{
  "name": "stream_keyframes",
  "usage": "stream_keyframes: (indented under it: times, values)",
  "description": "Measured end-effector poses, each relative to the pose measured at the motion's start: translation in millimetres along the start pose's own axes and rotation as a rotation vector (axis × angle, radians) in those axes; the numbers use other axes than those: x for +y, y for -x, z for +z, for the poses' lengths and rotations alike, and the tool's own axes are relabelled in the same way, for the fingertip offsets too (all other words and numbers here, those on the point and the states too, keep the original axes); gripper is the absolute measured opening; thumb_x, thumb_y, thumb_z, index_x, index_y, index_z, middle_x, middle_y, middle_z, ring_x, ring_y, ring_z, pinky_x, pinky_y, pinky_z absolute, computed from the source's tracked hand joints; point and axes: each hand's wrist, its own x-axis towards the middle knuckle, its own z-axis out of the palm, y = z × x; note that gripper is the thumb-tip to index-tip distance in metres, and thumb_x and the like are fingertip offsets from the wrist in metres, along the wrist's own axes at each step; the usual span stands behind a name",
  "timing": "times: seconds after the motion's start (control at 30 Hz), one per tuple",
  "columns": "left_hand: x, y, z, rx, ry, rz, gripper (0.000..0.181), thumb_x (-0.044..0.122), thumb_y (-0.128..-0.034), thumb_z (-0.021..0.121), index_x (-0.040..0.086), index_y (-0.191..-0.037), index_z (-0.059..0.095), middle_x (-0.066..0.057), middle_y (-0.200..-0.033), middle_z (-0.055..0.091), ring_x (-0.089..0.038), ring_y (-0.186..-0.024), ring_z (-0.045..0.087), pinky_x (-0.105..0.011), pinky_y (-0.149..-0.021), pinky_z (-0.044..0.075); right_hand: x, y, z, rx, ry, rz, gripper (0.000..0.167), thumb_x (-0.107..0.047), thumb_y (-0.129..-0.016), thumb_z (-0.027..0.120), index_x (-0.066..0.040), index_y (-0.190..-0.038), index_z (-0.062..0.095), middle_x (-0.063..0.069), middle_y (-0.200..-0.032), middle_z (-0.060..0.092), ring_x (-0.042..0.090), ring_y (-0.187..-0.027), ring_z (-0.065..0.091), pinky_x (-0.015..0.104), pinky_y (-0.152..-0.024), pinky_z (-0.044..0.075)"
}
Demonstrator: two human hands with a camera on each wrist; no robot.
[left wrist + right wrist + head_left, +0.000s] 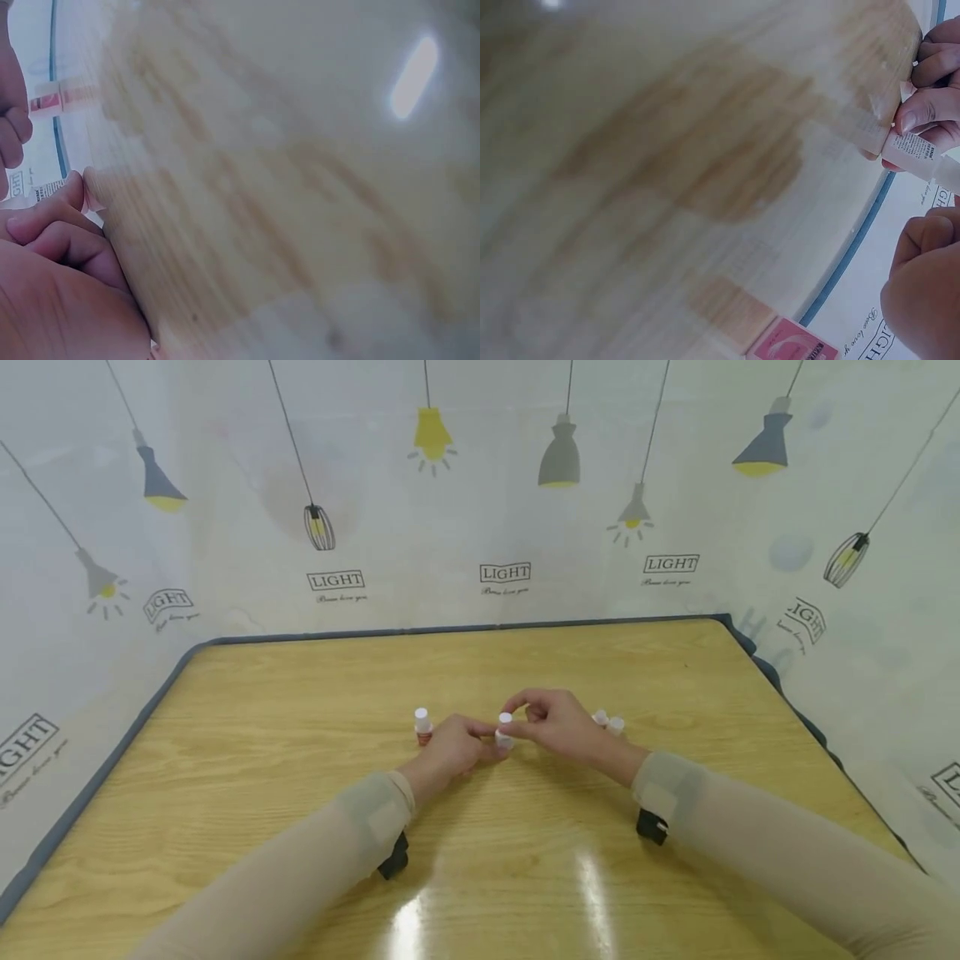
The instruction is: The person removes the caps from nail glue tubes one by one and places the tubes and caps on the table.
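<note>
A small white bottle (503,742) with a white cap (506,717) stands upright on the table between the two hands. My left hand (453,747) holds its lower body from the left, thumb and fingers around it. From the right, my right hand (561,722) pinches the cap with thumb and index finger. In the right wrist view, printed text shows on the bottle's label (916,148), beside the left hand (937,101); the right hand (922,259) is by the cap end. Most of the bottle is hidden in the left wrist view.
A white-capped bottle with a red label (423,727) stands just left of the left hand. Two more white-capped bottles (600,718) (617,726) stand behind the right wrist, partly covered. The wooden table (315,693) ends at a wall covering printed with lamps.
</note>
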Motion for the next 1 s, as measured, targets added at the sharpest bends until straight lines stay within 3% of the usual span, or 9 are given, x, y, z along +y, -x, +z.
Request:
stream_keyframes:
  times: [0.13,0.3,0.5,0.77,1.0]
  values:
    - [0.6,0.3,0.1,-0.009,-0.014,-0.003,0.036,0.015,-0.0929,0.084,0.014,-0.129,0.079,-0.002,-0.070,0.068,-0.006,-0.043,0.029,-0.022,-0.045,0.028,0.9,0.4,-1.3,-0.025,0.003,-0.012,0.022,-0.023,-0.099,0.078,-0.010,-0.117,0.078,-0.004,-0.063,0.037,0.013,-0.056,0.032,0.024,-0.052,0.029]
    - [2.4,1.2,0.0,0.005,-0.033,-0.007,0.035,0.016,-0.0934,0.084,0.015,-0.128,0.079,-0.006,-0.091,0.077,-0.005,-0.043,0.029,-0.020,-0.045,0.029,3.0,0.1,-2.3,-0.041,-0.010,-0.011,0.033,-0.025,-0.098,0.080,-0.008,-0.125,0.075,-0.005,-0.063,0.037,0.013,-0.055,0.031,0.024,-0.052,0.029]
    - [2.8,0.7,0.4,0.001,-0.034,-0.017,0.034,0.016,-0.0943,0.083,0.014,-0.128,0.079,-0.007,-0.102,0.079,-0.005,-0.044,0.030,-0.020,-0.046,0.029,3.1,1.4,-2.9,-0.014,-0.044,0.023,0.028,-0.028,-0.096,0.083,-0.015,-0.119,0.073,-0.006,-0.062,0.036,0.011,-0.053,0.031,0.024,-0.051,0.029]
    - [1.0,-1.8,0.3,0.003,-0.036,-0.007,0.036,0.014,-0.0933,0.083,0.012,-0.129,0.078,-0.009,-0.118,0.079,-0.005,-0.045,0.032,-0.019,-0.048,0.033,4.3,1.7,-2.2,-0.014,-0.011,0.010,0.021,-0.030,-0.098,0.080,-0.019,-0.115,0.074,-0.005,-0.062,0.035,0.013,-0.053,0.029,0.025,-0.052,0.030]
    - [0.9,-2.4,-0.5,0.002,-0.039,-0.012,0.036,0.015,-0.0933,0.083,0.013,-0.129,0.079,-0.009,-0.115,0.080,-0.005,-0.045,0.030,-0.019,-0.047,0.031,4.9,0.9,-1.5,-0.015,-0.004,-0.010,0.017,-0.029,-0.099,0.079,-0.020,-0.113,0.076,-0.004,-0.063,0.036,0.015,-0.054,0.031,0.026,-0.053,0.031]
